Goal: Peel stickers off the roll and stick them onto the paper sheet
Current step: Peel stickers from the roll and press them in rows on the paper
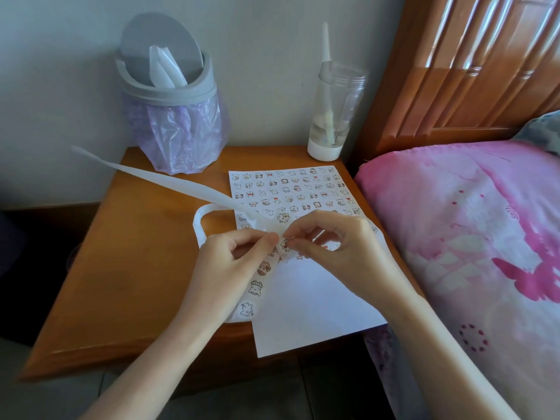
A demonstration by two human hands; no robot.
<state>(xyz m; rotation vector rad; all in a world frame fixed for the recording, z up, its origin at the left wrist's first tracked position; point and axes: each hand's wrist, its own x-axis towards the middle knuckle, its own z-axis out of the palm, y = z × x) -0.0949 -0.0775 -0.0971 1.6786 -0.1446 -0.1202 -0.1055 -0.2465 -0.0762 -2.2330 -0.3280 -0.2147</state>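
A white paper sheet (315, 301) lies on the wooden nightstand (130, 268); its far half is covered with rows of small cartoon stickers, its near half is blank. My left hand (233, 262) pinches the sticker strip (257, 286), which hangs down past my wrist with several stickers on it. The strip's bare backing (169, 183) trails up and away to the left. My right hand (330, 241) pinches a small sticker (285, 244) at the strip, just above the sheet's middle. Both hands meet fingertip to fingertip.
A grey swing-lid bin (169, 95) with a purple liner stands at the back left of the nightstand. A clear bottle (333, 110) with a white base stands at the back right. A bed with pink bedding (472, 237) and a wooden headboard adjoins the right side.
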